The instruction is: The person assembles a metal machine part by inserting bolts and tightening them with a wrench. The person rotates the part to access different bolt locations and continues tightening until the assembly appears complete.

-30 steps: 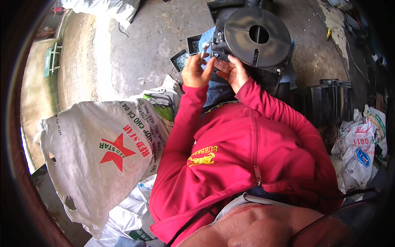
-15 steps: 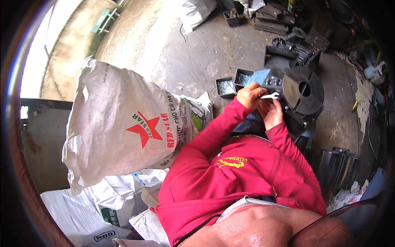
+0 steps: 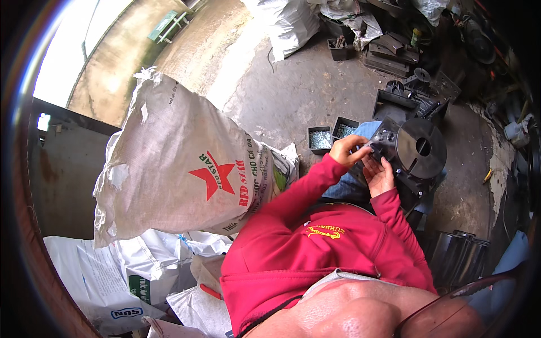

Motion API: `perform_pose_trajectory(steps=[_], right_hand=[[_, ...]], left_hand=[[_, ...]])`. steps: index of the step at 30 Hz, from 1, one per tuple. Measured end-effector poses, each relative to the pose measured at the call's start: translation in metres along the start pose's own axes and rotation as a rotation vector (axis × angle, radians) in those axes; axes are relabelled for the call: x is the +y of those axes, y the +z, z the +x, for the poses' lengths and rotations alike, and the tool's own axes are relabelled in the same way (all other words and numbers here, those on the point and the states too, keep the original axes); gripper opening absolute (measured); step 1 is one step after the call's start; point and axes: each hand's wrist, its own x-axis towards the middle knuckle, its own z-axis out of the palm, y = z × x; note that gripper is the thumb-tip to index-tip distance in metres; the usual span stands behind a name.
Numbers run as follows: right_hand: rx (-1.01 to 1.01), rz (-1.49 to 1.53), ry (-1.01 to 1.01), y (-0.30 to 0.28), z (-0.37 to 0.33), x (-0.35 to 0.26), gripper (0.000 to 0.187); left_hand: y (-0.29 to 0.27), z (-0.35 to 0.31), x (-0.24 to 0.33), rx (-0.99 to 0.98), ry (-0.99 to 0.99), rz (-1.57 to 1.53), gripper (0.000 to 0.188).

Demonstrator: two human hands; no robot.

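In front of me a black part point(image 3: 389, 135) with a small plate and bolt heads is joined to a large round black disc point(image 3: 428, 151) with a central hole. My left hand point(image 3: 348, 151) is at the plate's near left edge, fingers bent and tips pinched together; what they hold, if anything, is hidden. Just below it, my right hand point(image 3: 378, 176) lies palm up with thumb apart, fingertips reaching to the part's near edge. No wrench shows in either hand. The assembly rests over my blue-trousered leg point(image 3: 367, 129).
Two small black boxes of metal fasteners point(image 3: 320, 138) stand on the floor beyond my left hand. A large white woven sack point(image 3: 163, 146) is at my left. Behind the disc sits a black bin point(image 3: 394, 107). Black cylindrical parts point(image 3: 459, 256) stand at the right.
The open-ended wrench seen in my left hand earlier is out of sight. That hand's fingers have moved in to the plate's edge. The whole view has shifted slightly.
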Motion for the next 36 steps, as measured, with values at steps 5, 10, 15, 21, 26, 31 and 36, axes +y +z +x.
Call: perform_pose_trajectory(steps=[5, 10, 15, 21, 26, 31, 36], right_hand=[[0.005, 0.017, 0.021, -0.005, 0.001, -0.002, 0.037], [-0.029, 0.148, 0.09, -0.009, 0.003, -0.002, 0.033], [0.022, 0.193, 0.079, -0.01, 0.004, 0.001, 0.029], [0.036, 0.193, 0.018, -0.008, 0.003, 0.001, 0.019], [0.102, 0.222, -0.009, 0.003, -0.001, 0.005, 0.018], [0.088, 0.268, -0.024, -0.009, 0.003, 0.012, 0.021], [0.074, 0.257, -0.111, -0.014, 0.008, 0.016, 0.021]], left_hand=[[-0.004, -0.059, 0.008, -0.044, -0.843, -0.555, 0.027], [-0.002, -0.093, 0.003, -0.048, -1.072, -0.759, 0.027], [0.006, -0.104, -0.013, -0.08, -0.91, -0.851, 0.023], [0.007, -0.048, -0.017, 0.129, -0.897, -0.717, 0.017], [0.023, -0.025, -0.032, 0.209, -0.73, -0.699, 0.019], [0.021, -0.042, -0.03, 0.152, -0.819, -0.713, 0.024], [-0.001, -0.073, -0.011, -0.097, -0.88, -0.647, 0.026]])
